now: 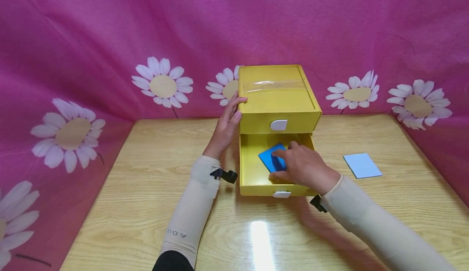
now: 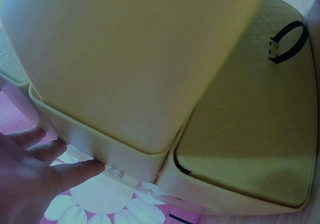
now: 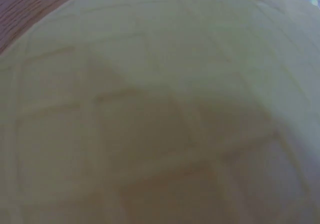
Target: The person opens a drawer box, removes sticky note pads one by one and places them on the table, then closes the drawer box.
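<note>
A deep pink cloth (image 1: 220, 18), lightly creased, hangs beyond the far edge of the desk (image 1: 165, 161) and runs down past its left and right edges. Large white daisies with beige centres are printed on it: one (image 1: 163, 86) just beyond the far left corner, one (image 1: 71, 134) beside the left edge, one (image 1: 357, 94) behind the right part of the far edge, and another (image 1: 419, 104) by the far right corner. The desk top is pale, glossy wood-grain, and a bright white reflection (image 1: 261, 244) streaks its near middle.
</note>
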{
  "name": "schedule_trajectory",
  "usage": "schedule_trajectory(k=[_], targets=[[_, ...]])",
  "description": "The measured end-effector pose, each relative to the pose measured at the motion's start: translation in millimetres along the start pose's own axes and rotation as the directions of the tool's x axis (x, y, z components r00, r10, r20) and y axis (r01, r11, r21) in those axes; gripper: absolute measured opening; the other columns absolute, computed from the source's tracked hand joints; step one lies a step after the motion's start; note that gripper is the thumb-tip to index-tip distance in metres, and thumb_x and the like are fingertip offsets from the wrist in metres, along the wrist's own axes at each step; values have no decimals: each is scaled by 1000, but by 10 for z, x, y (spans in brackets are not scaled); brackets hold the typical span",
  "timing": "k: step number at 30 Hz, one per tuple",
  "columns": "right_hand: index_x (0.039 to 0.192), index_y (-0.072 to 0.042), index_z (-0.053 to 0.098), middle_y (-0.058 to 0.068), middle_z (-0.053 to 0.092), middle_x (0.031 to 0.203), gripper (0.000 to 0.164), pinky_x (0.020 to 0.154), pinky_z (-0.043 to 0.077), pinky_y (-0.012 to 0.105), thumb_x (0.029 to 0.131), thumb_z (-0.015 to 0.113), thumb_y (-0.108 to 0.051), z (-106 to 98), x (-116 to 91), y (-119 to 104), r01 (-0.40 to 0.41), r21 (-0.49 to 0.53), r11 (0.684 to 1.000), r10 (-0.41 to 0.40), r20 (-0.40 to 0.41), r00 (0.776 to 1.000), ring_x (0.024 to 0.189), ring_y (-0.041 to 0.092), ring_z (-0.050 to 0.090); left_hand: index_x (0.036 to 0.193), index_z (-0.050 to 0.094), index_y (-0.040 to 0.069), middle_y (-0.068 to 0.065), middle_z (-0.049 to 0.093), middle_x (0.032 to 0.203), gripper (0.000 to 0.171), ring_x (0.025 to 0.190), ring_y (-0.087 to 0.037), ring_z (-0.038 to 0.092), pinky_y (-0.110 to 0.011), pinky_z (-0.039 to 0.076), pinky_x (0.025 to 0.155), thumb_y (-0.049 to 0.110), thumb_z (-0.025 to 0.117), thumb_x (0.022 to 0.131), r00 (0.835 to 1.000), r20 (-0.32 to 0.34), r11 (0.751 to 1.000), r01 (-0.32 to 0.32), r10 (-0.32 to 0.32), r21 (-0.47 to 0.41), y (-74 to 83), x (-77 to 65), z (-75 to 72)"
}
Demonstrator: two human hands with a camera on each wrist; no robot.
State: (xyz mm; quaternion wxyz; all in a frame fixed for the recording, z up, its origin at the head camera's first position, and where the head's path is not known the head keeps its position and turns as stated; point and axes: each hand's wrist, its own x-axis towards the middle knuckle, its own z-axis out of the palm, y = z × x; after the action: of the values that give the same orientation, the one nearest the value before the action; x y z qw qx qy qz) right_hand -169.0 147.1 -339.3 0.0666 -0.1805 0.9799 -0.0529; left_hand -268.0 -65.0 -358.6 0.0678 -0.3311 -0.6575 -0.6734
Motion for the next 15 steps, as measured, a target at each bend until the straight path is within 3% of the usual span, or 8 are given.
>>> schedule_trajectory(k=[4, 11, 15], targets=[[129, -15, 62, 15, 57, 94, 66, 60, 52, 37, 76, 76, -52, 5, -4, 2, 4, -15, 1000, -4, 0, 1000, 76, 24, 52, 137, 38, -2, -19, 11, 159, 40, 145, -22, 19, -35, 24, 115, 12, 36, 100, 1000, 1, 1000, 10, -10, 14, 111, -17, 12], [131, -15, 61, 18, 58, 96, 70, 65, 54, 42, 75, 76, -54, -12, -17, -27, -1, -41, 999, 1, 14, 1000, 78, 26, 54, 140, 41, 6, -11, 11, 161, 41, 145, -19, 18, -35, 23, 115, 16, 38, 100, 1000, -9, 1000, -1, 1, 16, -172, 16, -29], [131, -14, 61, 19, 61, 98, 69, 65, 54, 44, 76, 75, -53, -2, -9, -26, 16, -64, 998, -16, 2, 1000, 82, 28, 56, 140, 41, 9, -8, 12, 161, 42, 145, -16, 19, -34, 24, 115, 25, 39, 100, 1000, -9, 1000, -20, 20, 11, -228, 22, -39]])
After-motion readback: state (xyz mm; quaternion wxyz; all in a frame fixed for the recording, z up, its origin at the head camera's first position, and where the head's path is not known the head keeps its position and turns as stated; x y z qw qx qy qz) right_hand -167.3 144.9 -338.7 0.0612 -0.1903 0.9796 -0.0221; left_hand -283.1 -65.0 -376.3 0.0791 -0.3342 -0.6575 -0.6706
